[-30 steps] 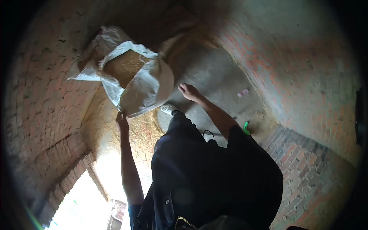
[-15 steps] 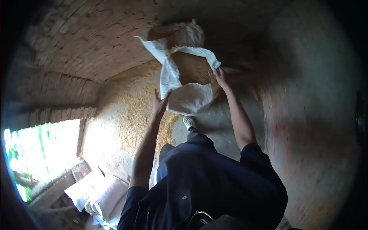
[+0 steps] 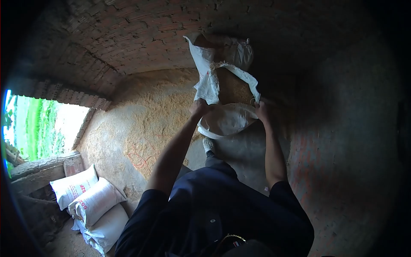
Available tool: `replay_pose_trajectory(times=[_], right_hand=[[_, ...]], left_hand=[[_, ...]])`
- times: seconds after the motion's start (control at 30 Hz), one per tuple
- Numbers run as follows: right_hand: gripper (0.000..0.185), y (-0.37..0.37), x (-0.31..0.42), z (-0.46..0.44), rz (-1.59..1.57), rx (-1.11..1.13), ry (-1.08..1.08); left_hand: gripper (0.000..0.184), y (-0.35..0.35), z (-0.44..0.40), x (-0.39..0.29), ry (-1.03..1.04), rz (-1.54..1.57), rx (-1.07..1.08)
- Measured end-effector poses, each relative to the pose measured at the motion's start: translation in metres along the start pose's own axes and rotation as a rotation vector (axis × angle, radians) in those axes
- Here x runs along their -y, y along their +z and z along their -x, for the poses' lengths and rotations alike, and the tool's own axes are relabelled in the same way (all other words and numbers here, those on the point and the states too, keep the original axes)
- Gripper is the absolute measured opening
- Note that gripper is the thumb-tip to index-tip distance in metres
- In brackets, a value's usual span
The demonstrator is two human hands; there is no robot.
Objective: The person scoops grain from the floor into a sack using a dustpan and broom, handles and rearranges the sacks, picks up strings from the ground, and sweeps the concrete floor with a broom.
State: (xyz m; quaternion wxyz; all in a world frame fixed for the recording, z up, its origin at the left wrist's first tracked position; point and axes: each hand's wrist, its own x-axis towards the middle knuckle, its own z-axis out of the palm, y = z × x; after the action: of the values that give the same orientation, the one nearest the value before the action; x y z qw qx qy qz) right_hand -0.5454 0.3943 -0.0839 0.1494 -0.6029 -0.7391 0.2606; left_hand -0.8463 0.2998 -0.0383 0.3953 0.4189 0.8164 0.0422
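Observation:
In front of me stands an open white woven sack (image 3: 227, 121), with brown husk-like loose material (image 3: 233, 88) showing inside its mouth. My left hand (image 3: 199, 108) is closed on the left side of the sack's rim. On the opposite side my right hand (image 3: 262, 111) grips the rim, fingers curled round the edge. Just behind it, touching or nearly so, is a second open white sack (image 3: 237, 51) with brown contents. The bottom of the nearer sack is hidden from me.
Loose husks (image 3: 150, 107) lie spread over the floor on the left. Several filled white sacks (image 3: 96, 201) are piled at lower left, below a bright opening (image 3: 43, 124). A brick wall (image 3: 141, 34) rises behind; another wall (image 3: 342, 150) is on the right. My shoe (image 3: 208, 144) is close to the sack.
My left hand has gone from spread fingers beside the sack to a closed grip on its rim. My right hand still holds the rim. The view has shifted, placing the sacks further right.

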Motion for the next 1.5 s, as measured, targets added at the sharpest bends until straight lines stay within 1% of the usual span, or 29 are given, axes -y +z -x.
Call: replay_pose_trajectory(times=[0.07,0.13,0.17,0.2,0.27,0.33,0.37,0.4,0.47,0.5,0.53,0.57,0.6,0.67,0.77,0.8,0.87,0.93,0.97,1.0,1.07,1.1,1.13,1.2,1.27,1.33,1.4,1.47,1.5], right_hand=[[0.026,-0.018,0.026,0.027,0.002,0.189,0.063],[0.023,-0.006,0.009,0.055,-0.031,0.113,-0.009],[0.023,-0.005,0.002,0.07,-0.036,0.111,-0.011],[0.024,-0.006,-0.005,0.086,-0.024,0.109,-0.028],[0.024,-0.013,-0.009,0.094,-0.015,0.111,-0.045],[0.027,-0.029,-0.009,0.097,0.108,0.378,0.008],[0.038,-0.03,-0.009,0.096,0.071,0.33,0.073],[0.038,-0.031,-0.008,0.089,0.074,0.333,0.067],[0.054,-0.037,0.002,0.069,0.011,0.022,0.417],[0.06,-0.023,-0.018,0.054,-0.144,-0.172,0.511],[0.065,-0.002,-0.049,0.044,-0.301,-0.367,0.604],[0.067,0.01,-0.061,0.044,-0.305,-0.414,0.596],[0.067,0.01,-0.054,0.053,-0.305,-0.414,0.59],[0.055,0.007,-0.03,0.093,-0.045,-0.019,0.325],[0.047,-0.022,-0.042,0.139,0.116,-0.013,0.302],[0.042,-0.028,-0.058,0.148,0.101,-0.172,0.244],[0.04,-0.044,-0.047,0.146,0.201,-0.264,0.172],[0.048,-0.04,-0.05,0.121,-0.123,-0.229,0.334],[0.056,-0.036,-0.046,0.109,-0.409,-0.273,0.521],[0.072,-0.005,-0.096,0.086,-0.896,-0.336,0.403],[0.078,-0.002,-0.075,0.075,-1.333,-0.26,0.445],[0.079,0.004,-0.068,0.074,-1.32,-0.231,0.443],[0.08,0.016,-0.07,0.074,-1.308,-0.185,0.437],[0.076,0.021,-0.038,0.093,-1.019,-0.167,0.529],[0.067,0.042,-0.086,0.096,-0.789,-0.206,0.493],[0.054,0.008,-0.041,0.115,-0.888,-0.335,0.562],[0.043,0.018,-0.089,0.096,-1.043,-0.2,0.497],[0.041,0.013,-0.076,0.102,-1.078,-0.083,0.459],[0.041,0.006,-0.07,0.109,-1.054,-0.055,0.452]], left_hand=[[0.052,0.001,-0.01,0.016,0.014,0.019,0.022],[0.042,0.009,-0.02,0.036,-0.017,0.436,-0.005],[0.04,0.01,-0.01,0.041,-0.061,0.469,-0.158],[0.04,0.011,0.007,0.044,-0.066,0.469,-0.159],[0.048,0.013,0.039,0.049,-0.219,0.691,-0.585],[0.049,0.049,0.039,0.085,-0.153,0.676,-0.628],[0.044,0.057,0.048,0.084,-0.12,0.676,-0.662],[0.04,0.065,0.057,0.083,-0.086,0.674,-0.695],[0.033,0.062,0.094,0.05,-0.001,0.471,-0.587],[0.033,0.058,0.098,0.047,-0.003,0.475,-0.591],[0.033,0.054,0.099,0.044,0.098,0.216,-0.33],[0.033,0.051,0.098,0.043,0.197,-0.046,-0.065],[0.033,0.048,0.092,0.047,0.196,-0.042,-0.07],[0.035,0.04,0.074,0.08,-0.063,0.518,-0.398],[0.033,0.063,0.054,0.134,0.054,0.458,-0.685],[0.033,0.066,0.054,0.131,0.051,0.464,-0.684],[0.035,0.065,0.062,0.128,-0.093,0.318,-0.292],[0.036,0.072,0.076,0.122,0.057,0.134,-0.325],[0.034,0.07,0.086,0.113,0.059,0.091,-0.316],[0.032,0.067,0.097,0.104,0.055,0.051,-0.307],[0.027,0.069,0.103,0.096,0.072,-0.077,-0.206],[0.025,0.077,0.104,0.1,0.128,-0.135,-0.241],[0.026,0.084,0.101,0.103,0.055,-0.056,-0.22],[0.039,0.08,0.122,0.104,-0.1,0.183,-0.13],[0.044,0.103,0.116,0.13,-0.07,0.277,-0.172],[0.04,0.111,0.102,0.157,-0.076,0.66,-0.085],[0.035,0.106,0.117,0.151,-0.151,0.89,-0.173],[0.029,0.115,0.117,0.156,-0.094,0.622,-0.353],[0.028,0.112,0.126,0.159,-0.12,0.664,-0.37]])
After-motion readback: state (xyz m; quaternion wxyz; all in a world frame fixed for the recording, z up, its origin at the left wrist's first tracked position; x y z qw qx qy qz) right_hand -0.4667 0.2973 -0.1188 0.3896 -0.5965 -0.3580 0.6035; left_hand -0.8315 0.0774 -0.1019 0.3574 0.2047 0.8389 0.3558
